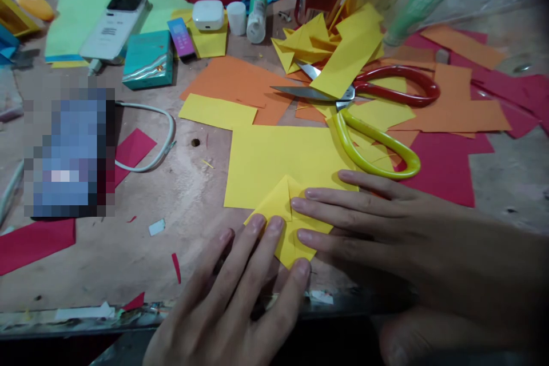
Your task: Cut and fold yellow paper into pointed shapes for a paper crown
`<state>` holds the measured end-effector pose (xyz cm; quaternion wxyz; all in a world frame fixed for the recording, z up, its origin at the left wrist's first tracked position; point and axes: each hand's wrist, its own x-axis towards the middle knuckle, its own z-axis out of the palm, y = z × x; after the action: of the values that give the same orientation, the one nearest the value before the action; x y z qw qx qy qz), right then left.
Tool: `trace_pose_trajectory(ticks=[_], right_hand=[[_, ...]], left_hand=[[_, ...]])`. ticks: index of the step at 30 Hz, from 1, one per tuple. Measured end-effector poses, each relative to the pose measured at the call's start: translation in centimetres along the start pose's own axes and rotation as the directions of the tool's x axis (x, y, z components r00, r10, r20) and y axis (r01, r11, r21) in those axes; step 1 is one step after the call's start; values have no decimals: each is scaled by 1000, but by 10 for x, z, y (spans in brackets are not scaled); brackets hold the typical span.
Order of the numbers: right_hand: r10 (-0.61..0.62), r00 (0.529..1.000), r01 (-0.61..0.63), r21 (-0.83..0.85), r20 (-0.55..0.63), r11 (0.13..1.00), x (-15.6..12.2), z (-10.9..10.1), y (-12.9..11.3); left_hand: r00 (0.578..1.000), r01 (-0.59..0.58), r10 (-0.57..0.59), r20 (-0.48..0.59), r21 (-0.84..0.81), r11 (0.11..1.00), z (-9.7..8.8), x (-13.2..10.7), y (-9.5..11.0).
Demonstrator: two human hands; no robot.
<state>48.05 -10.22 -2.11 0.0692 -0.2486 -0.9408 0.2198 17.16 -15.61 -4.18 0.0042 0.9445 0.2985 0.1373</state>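
Observation:
A small folded square of yellow paper [281, 197] lies near the table's front edge, turned like a diamond, with flaps meeting near its middle. On its left side press the fingertips of my left hand [240, 297], fingers spread. From the right, my right hand [386, 229] lies flat with its fingers stretched over the same piece; its thumb is away, below the table edge. Beneath the folded piece's upper part is a larger yellow sheet [266, 154]. Scissors [347, 91] with one red and one yellow handle rest, blades parted, just beyond my right hand.
Orange strips [454, 97] and red paper [446, 171] spread to the right. Behind stand a glue stick [257, 11], a white earbud case [208, 15] and a teal box [148, 60]. Phones [115, 28] and a white cable [171, 131] lie on the left. Paper scraps [175, 267] dot the table.

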Motion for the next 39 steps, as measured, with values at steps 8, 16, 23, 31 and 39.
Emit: trace_pose_trajectory(ticks=[8,16,23,31,39], right_hand=[[-44,995,51,-77,91,996,-4,-5,4],[-55,997,53,35,57,998,-8,-7,9],[-42,999,41,58,15,997,-2,-9,4],[39,999,-39,-115,-3,993,-22,-10,14],[-112,986,69,-299,-127,952,1,-21,3]], left_hand=[[999,35,-37,26,63,997,-3,3,4],[1000,2,1,-22,106,994,2,6,3],[996,-81,79,35,63,995,-6,-2,-5],[996,-92,90,27,78,993,-3,1,-4],[997,-67,66,26,65,996,-5,3,-5]])
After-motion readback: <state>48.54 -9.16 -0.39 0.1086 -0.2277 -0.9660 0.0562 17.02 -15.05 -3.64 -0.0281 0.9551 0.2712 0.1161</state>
